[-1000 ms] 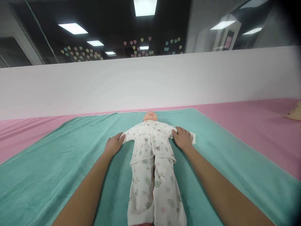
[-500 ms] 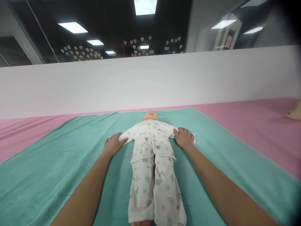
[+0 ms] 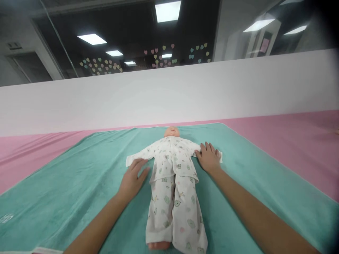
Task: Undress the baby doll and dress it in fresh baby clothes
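A baby doll [image 3: 172, 131] lies on its back on a teal towel [image 3: 79, 187], its head at the far end. It wears a white printed long-sleeved top [image 3: 165, 155] and matching trousers [image 3: 182, 208]; one foot [image 3: 159, 245] peeks from a trouser leg. My left hand [image 3: 134, 178] is beside the top, just below the sleeve on the left, fingers apart and holding nothing. Over the sleeve on the right rests my right hand [image 3: 209, 157], its fingers spread, with the cuff showing past it.
Pink cloth [image 3: 286, 148] lies under and around the towel. A white wall [image 3: 169, 93] rises behind, topped by dark glass [image 3: 127, 28] with heart stickers and reflected ceiling lights. A pale edge of something [image 3: 47, 251] shows at the bottom left.
My left hand has come off the sleeve on the left and moved nearer to me, leaving that cuff in sight. My right hand stays on its sleeve, fingers more stretched. The view has shifted slightly.
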Action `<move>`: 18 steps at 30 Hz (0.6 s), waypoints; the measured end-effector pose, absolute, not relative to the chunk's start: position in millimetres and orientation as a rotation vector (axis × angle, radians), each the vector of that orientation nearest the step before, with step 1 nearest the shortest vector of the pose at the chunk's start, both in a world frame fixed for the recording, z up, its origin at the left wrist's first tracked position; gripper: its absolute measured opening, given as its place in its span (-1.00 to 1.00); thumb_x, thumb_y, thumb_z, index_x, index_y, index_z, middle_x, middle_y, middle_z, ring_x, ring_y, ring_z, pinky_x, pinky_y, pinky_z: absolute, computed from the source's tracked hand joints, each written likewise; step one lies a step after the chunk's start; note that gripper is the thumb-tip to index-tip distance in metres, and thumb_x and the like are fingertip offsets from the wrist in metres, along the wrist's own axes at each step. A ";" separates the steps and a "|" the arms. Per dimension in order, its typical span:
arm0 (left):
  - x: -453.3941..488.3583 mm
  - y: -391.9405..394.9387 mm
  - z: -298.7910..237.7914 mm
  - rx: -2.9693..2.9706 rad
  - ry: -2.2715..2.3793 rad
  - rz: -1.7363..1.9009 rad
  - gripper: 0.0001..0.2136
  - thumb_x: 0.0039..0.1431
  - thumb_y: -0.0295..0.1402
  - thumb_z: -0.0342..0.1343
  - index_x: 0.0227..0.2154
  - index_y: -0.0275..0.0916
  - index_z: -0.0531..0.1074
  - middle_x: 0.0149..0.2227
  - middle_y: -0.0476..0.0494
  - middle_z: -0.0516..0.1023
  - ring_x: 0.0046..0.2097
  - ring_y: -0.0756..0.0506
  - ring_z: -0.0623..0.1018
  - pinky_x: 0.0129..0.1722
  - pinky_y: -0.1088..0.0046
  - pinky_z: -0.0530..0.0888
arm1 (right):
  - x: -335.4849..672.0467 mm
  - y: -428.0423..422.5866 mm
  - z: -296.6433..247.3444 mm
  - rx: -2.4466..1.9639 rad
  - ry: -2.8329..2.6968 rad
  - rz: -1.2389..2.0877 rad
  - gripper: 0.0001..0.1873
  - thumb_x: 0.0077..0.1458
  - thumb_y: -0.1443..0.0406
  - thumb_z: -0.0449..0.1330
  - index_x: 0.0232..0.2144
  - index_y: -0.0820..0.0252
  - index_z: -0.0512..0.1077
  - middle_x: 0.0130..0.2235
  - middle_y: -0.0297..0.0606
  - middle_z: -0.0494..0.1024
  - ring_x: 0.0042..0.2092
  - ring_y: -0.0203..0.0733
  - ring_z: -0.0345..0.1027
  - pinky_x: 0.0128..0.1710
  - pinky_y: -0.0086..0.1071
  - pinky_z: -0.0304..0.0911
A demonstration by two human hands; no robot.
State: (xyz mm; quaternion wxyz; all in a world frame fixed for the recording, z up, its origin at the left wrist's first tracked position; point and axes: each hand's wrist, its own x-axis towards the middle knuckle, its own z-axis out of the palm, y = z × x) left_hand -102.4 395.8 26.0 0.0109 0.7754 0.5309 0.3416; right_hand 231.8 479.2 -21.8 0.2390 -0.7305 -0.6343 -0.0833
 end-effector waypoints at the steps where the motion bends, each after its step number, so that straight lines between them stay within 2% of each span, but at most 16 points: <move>1: -97.1 372.6 30.5 2.386 1.547 0.998 -0.72 0.21 -0.20 -0.12 -0.07 -0.12 0.33 -0.09 -0.11 0.41 -0.10 -0.06 0.44 -0.09 0.40 0.40 | 231.6 479.1 -22.0 -1.968 -1.758 -0.255 -0.44 0.19 0.04 -0.24 0.13 0.19 0.10 0.23 -0.11 0.01 0.26 -0.03 -0.23 0.16 0.03 -0.20; 3: -88.7 328.4 35.7 2.365 1.369 0.821 -0.74 0.20 -0.22 -0.08 -0.07 -0.07 0.32 -0.24 -0.08 0.45 -0.25 -0.03 0.47 -0.25 0.45 0.45 | 232.1 479.6 -22.7 -1.924 -1.770 -0.269 -0.46 0.19 0.06 -0.21 0.13 0.18 0.11 0.23 -0.13 0.01 0.26 -0.04 -0.23 0.16 0.01 -0.18; 5: -83.8 293.7 33.7 2.420 1.300 0.659 -0.68 0.12 -0.22 0.03 -0.04 -0.03 0.30 -0.30 -0.06 0.46 -0.31 -0.04 0.48 -0.33 0.48 0.47 | 233.6 480.7 -23.4 -1.912 -1.755 -0.242 -0.47 0.18 0.08 -0.19 0.12 0.18 0.12 0.23 -0.13 0.03 0.25 -0.05 -0.21 0.16 -0.01 -0.16; 9: -77.5 260.1 14.5 2.627 1.461 0.667 -0.46 -0.04 -0.18 0.19 0.05 0.02 0.23 -0.20 -0.09 0.50 -0.23 -0.11 0.52 -0.28 0.44 0.51 | 238.4 482.6 -23.9 -1.908 -1.739 -0.149 -0.48 0.17 0.10 -0.16 0.12 0.18 0.14 0.21 -0.12 0.08 0.22 -0.06 -0.09 0.16 -0.06 -0.13; 11: -72.9 255.3 6.8 2.666 1.510 0.735 -0.48 -0.01 -0.19 0.17 0.05 0.01 0.22 -0.17 -0.10 0.51 -0.19 -0.12 0.52 -0.25 0.42 0.52 | 241.1 483.0 -23.7 -1.912 -1.724 -0.105 -0.49 0.16 0.12 -0.14 0.11 0.19 0.16 0.20 -0.11 0.11 0.19 -0.06 -0.02 0.17 -0.09 -0.12; 15: -66.3 254.8 8.3 2.471 1.517 0.784 -0.78 0.15 -0.30 -0.02 -0.14 -0.03 0.37 -0.30 -0.05 0.53 -0.29 -0.06 0.53 -0.36 0.50 0.51 | 246.4 482.8 -23.1 -1.921 -1.687 -0.046 -0.50 0.14 0.15 -0.13 0.08 0.21 0.19 0.19 -0.10 0.13 0.18 -0.04 0.02 0.15 -0.14 -0.06; 18: -71.3 258.5 18.7 2.345 1.612 0.835 -0.80 0.18 -0.36 -0.12 -0.26 -0.06 0.41 -0.37 0.01 0.52 -0.36 -0.03 0.52 -0.42 0.52 0.48 | 249.1 482.1 -22.5 -1.917 -1.684 -0.018 -0.50 0.13 0.16 -0.12 0.09 0.19 0.19 0.19 -0.13 0.14 0.17 -0.04 0.03 0.15 -0.13 -0.05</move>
